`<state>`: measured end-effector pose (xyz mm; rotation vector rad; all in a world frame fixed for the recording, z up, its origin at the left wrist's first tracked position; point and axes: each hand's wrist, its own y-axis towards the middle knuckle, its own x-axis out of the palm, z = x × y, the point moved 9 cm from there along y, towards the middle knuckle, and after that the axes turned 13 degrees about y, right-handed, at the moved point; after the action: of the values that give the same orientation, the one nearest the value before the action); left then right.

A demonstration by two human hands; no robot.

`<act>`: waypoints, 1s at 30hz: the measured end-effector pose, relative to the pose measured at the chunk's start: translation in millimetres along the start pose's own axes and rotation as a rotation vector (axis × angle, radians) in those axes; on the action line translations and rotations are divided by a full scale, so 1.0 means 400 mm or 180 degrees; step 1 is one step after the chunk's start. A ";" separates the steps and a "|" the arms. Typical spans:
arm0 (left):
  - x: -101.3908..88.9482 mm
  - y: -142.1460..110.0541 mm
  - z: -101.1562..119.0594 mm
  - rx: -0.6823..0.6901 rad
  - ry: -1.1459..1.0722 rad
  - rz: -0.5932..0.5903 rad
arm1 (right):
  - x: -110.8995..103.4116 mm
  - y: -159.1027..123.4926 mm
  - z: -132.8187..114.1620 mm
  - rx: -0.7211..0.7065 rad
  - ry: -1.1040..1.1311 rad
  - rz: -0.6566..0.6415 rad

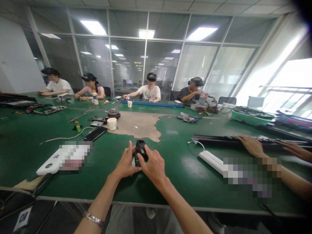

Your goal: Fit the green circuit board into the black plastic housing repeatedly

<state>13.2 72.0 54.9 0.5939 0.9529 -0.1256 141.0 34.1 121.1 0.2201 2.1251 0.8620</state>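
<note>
Near the table's front edge, a small black boxy device (140,147) is between my two hands. My right hand (154,165) holds it from the right, thumb on the near side and fingers over the side. My left hand (124,165) cups it from the left, its thumb along the bottom and its fingers pointing up. Below the black box, between the palms, shows a smaller dark part with a whitish edge; its kind is too small to make out. A silver bracelet is on my left wrist.
On the left are a white power bank (47,166), a black phone (96,133) and a paper cup (112,123). On the right lie a white power strip-like bar (212,162) and a long black rail (212,139) under a co-worker's hand (252,146). Several people sit across the green table (177,185).
</note>
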 end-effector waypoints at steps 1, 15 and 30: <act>0.001 0.000 -0.002 -0.0016 0.0002 -0.0002 | 0.005 -0.003 0.000 -0.0022 -0.0032 -0.0009; 0.004 -0.006 -0.007 0.0104 0.0185 0.0134 | 0.073 -0.040 -0.010 -0.0266 -0.0162 -0.0420; 0.027 -0.001 -0.027 0.0098 -0.0128 -0.0217 | 0.083 -0.050 0.010 -0.0016 0.0025 -0.0357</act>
<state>11.4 79.1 41.4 0.5855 0.9340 -0.2127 124.7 35.2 85.6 0.0941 2.1210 0.8037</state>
